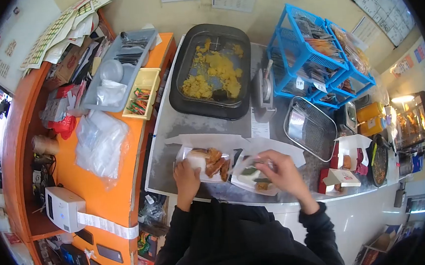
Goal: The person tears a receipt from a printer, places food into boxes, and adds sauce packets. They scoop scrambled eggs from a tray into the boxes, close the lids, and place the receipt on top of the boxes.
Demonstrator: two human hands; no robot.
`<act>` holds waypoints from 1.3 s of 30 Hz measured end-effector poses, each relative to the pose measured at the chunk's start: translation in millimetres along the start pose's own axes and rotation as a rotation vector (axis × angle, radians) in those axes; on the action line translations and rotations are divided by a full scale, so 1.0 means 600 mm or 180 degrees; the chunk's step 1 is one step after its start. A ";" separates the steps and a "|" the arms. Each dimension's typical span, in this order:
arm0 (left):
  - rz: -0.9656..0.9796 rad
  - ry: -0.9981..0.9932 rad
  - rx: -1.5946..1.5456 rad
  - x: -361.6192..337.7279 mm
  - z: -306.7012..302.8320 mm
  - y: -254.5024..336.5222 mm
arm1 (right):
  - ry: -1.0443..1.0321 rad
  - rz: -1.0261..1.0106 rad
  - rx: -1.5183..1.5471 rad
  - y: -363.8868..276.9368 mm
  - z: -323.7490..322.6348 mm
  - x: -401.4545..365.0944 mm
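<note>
Your left hand (186, 179) rests, fingers curled, at the near-left edge of an open white box (180, 157) holding fried pieces (215, 163); whether it grips anything, you cannot tell. Just right, your right hand (280, 171) pinches what appears to be clear plastic (254, 163) over a second open box (270, 190). Beyond the boxes sits a black tray (178, 98) of yellow food (223, 70).
</note>
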State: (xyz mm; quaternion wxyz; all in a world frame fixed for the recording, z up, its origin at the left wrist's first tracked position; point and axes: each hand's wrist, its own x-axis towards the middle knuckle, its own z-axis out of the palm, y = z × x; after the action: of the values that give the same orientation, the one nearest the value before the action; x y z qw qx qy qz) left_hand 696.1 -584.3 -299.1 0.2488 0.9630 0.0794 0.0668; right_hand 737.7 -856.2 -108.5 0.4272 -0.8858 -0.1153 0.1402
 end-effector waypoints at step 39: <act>-0.0696 -0.0813 -0.2657 0.373 -0.148 -0.106 | 0.3186 0.0649 -0.0250 0.164 -0.118 -0.028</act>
State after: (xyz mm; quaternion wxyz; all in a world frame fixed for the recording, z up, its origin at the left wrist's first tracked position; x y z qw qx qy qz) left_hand 892.4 -445.7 -233.2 0.6294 0.7666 0.1156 -0.0529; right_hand 754.9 -972.7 -141.6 0.3806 -0.8665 0.1853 -0.2646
